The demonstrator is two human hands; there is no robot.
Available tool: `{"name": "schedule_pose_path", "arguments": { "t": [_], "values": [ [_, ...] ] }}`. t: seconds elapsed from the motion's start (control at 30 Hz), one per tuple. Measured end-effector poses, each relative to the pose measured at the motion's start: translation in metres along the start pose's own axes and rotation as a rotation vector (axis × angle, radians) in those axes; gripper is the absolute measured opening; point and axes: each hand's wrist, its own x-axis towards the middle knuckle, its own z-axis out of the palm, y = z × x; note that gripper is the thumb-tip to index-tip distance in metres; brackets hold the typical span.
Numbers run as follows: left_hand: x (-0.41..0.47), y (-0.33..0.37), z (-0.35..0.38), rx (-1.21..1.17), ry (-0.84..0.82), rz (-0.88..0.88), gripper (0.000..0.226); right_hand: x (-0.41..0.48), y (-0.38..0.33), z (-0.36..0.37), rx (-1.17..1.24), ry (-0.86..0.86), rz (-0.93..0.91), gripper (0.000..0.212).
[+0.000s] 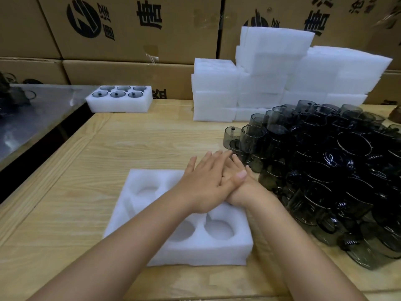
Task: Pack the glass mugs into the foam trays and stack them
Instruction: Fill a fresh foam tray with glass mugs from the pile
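Observation:
An empty white foam tray (195, 250) with round pockets lies on the wooden table in front of me. My left hand (204, 183) lies flat, fingers straight, across my right hand (236, 181), both above the tray's far right corner. Neither hand holds anything. A big heap of dark smoky glass mugs (325, 170) covers the table to the right, its nearest mugs just beyond my fingertips. A filled foam tray (119, 103) with several mugs sits at the far left of the table.
Stacks of white foam trays (271, 79) stand at the back of the wooden table (134, 140). Printed cardboard boxes (130, 29) form a wall behind. A steel-topped table (32, 114) adjoins at the left with dark items on it.

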Motion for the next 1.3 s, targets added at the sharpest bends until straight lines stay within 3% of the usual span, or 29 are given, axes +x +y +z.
{"name": "schedule_pose_path", "arguments": {
  "t": [0.27,0.47,0.57,0.67,0.77,0.93,1.03,1.1,1.2,1.3],
  "values": [
    [-0.007,0.0,0.0,0.037,0.026,-0.022,0.092,-0.002,-0.002,0.004,0.07,0.07,-0.008,0.065],
    [-0.007,0.008,-0.01,-0.02,-0.047,-0.12,0.083,-0.006,0.004,0.006,0.317,0.118,0.007,0.063],
    [-0.028,0.012,-0.013,0.074,-0.104,-0.151,0.109,-0.005,0.002,0.005,0.358,0.132,-0.009,0.041],
    [-0.062,0.011,-0.005,0.17,-0.205,-0.073,0.133,-0.008,-0.004,0.004,0.413,0.292,-0.032,0.035],
    [-0.075,0.008,0.007,0.351,-0.154,-0.017,0.134,-0.022,-0.008,0.001,0.234,0.522,-0.085,0.035],
    [-0.058,0.005,0.013,0.368,-0.035,-0.001,0.129,-0.063,-0.01,-0.011,-0.097,0.968,-0.277,0.022],
    [-0.046,0.005,0.016,0.363,-0.03,-0.03,0.128,-0.1,0.007,-0.016,-0.205,1.221,-0.134,0.024],
    [-0.039,0.008,0.019,0.351,-0.027,-0.044,0.128,-0.123,0.023,-0.017,-0.236,1.281,0.049,0.03],
    [-0.031,0.013,0.022,0.334,-0.011,-0.075,0.128,-0.139,0.041,-0.007,-0.242,1.153,0.258,0.046],
    [-0.022,0.019,0.024,0.336,-0.006,-0.091,0.128,-0.136,0.047,0.006,-0.23,1.048,0.264,0.039]
  ]
}}
